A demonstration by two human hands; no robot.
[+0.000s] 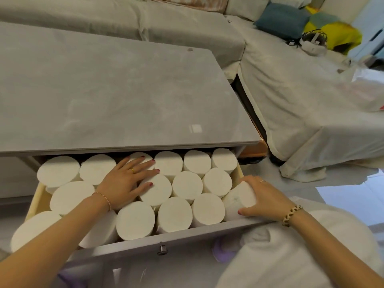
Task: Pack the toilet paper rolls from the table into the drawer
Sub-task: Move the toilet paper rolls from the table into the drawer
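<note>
My left hand (pixel 122 181) is pressing flat on upright rolls (pixel 187 187); my right hand (pixel 264 199) is gripping a tilted roll (pixel 239 201) at the drawer's (pixel 187 239) right end.

Living-room setting. A grey marbled table (pixel 116 90) fills the centre, its top faintly glossy. Behind and to its right runs an L-shaped sofa (pixel 291 96) under a pale cover. On the sofa's far right corner lie a blue cushion (pixel 282 19), a yellow cushion (pixel 340 36) and, just beside them, a white headset (pixel 312 43) with black straps. A white plastic bag (pixel 367 90) rests at the sofa's right edge. The floor (pixel 349 194) is pale, glossy tile reflecting bright daylight.
</note>
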